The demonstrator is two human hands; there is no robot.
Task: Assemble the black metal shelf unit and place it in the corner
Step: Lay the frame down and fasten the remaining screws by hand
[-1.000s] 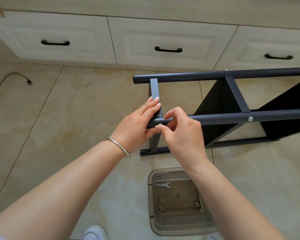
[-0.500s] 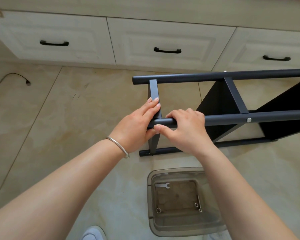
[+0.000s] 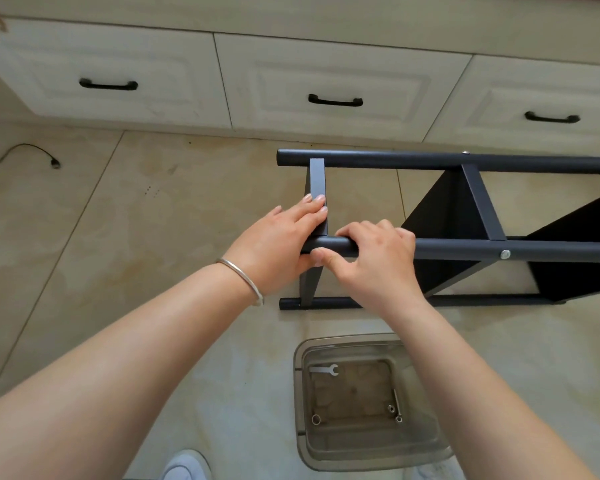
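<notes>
The black metal shelf unit (image 3: 465, 216), a frame of round tubes, flat crossbars and dark panels, lies on its side on the beige tiled floor (image 3: 153, 237), reaching from between the hands away to the right. Its near upper round black tube (image 3: 534, 250) runs sideways, and both hands meet at its left end. The left hand (image 3: 281, 240) lies over the flat grey-black crossbar (image 3: 317, 178) where this joins the tube: its straight fingers (image 3: 314, 206) press along the bar's face, the thumb tucked under the tube's end. The right hand (image 3: 374, 258) sits just beside it, touching it, fingers curled over the top of the tube and thumb beneath, so it grips the tube. A thin silver bangle (image 3: 243, 275) circles the left wrist. To the right of the right hand, a silver bolt head (image 3: 505, 254) shows on the tube. Beyond both hands runs the far tube (image 3: 430, 161), and past it the cream drawers with black handles (image 3: 335, 100). Below the wrists, nearer the person, stands a clear plastic tub (image 3: 300, 393) holding a small flat silver spanner (image 3: 324, 370) and a few small metal fittings (image 3: 395, 408). Far left of the left forearm, a black cable (image 3: 21, 150) lies on the floor.
</notes>
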